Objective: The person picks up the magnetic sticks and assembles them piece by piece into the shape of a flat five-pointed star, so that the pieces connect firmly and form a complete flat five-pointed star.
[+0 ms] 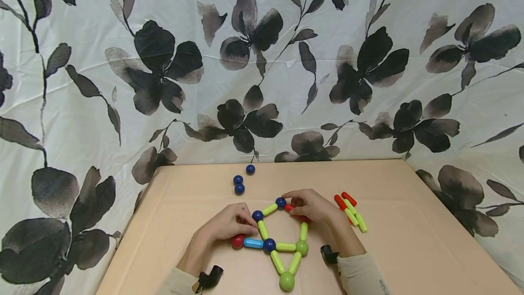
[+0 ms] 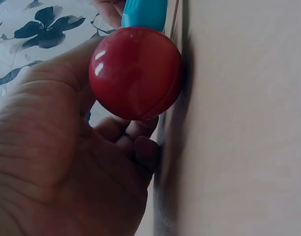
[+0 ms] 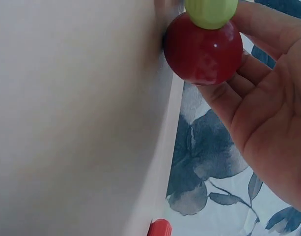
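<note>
A frame of balls and sticks lies on the table. My left hand (image 1: 233, 222) pinches a light-green stick (image 1: 263, 230) below a blue ball (image 1: 257, 216). Beneath that hand, a red ball (image 2: 135, 73) ends a light-blue stick (image 1: 253, 243), which joins another blue ball (image 1: 269, 245). My right hand (image 1: 313, 206) holds a red stick (image 1: 289, 207), its index finger reaching the top blue ball (image 1: 280, 202). Close to its palm sits another red ball (image 3: 204, 51) with a light-green stick (image 3: 211, 11) attached. Two green balls (image 1: 301, 247) form the lower right and bottom corners.
Three loose blue balls (image 1: 239, 189) lie near the table's back edge. Right of my right hand is a small pile of red sticks (image 1: 349, 198) and light-green sticks (image 1: 361, 223). A floral cloth (image 1: 245, 81) hangs behind the table (image 1: 409, 240).
</note>
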The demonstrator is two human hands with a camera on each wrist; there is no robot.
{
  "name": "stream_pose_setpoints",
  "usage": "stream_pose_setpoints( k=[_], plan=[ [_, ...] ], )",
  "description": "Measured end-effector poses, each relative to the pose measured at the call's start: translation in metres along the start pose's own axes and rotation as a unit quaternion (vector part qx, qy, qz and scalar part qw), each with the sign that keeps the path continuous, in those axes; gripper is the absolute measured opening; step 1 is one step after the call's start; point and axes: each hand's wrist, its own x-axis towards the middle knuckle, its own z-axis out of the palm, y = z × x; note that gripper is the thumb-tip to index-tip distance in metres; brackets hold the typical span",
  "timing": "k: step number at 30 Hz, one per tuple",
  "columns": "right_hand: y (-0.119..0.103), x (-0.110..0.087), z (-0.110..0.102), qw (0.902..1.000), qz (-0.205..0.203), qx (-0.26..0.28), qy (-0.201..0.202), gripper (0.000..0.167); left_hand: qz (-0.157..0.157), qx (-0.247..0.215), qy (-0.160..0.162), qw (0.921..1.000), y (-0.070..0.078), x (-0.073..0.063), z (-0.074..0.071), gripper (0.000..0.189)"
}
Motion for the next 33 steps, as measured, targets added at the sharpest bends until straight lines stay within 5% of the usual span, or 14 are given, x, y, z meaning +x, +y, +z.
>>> stream_pose_setpoints(
  k=[9,18,26,33],
  plan=[
    [-0.002,-0.006,-0.007,0.9998,0.017,0.009,0.011,0.041,-0.008,-0.014,-0.016,0.9998,0.000,0.001,0.001,0.007],
    [0.001,-0.029,-0.040,0.9941,0.025,-0.006,0.106,0.037,-0.009,-0.022,-0.016,0.9996,0.001,-0.001,0.000,0.007],
    [0.016,-0.049,-0.062,0.9894,0.015,0.000,0.144,0.037,-0.008,-0.025,-0.013,0.9996,0.000,-0.001,0.000,0.006],
    [0.030,-0.066,-0.074,0.9811,0.076,-0.025,0.176,0.038,-0.005,-0.022,-0.010,0.9997,-0.001,-0.001,0.001,0.006]
  ],
)
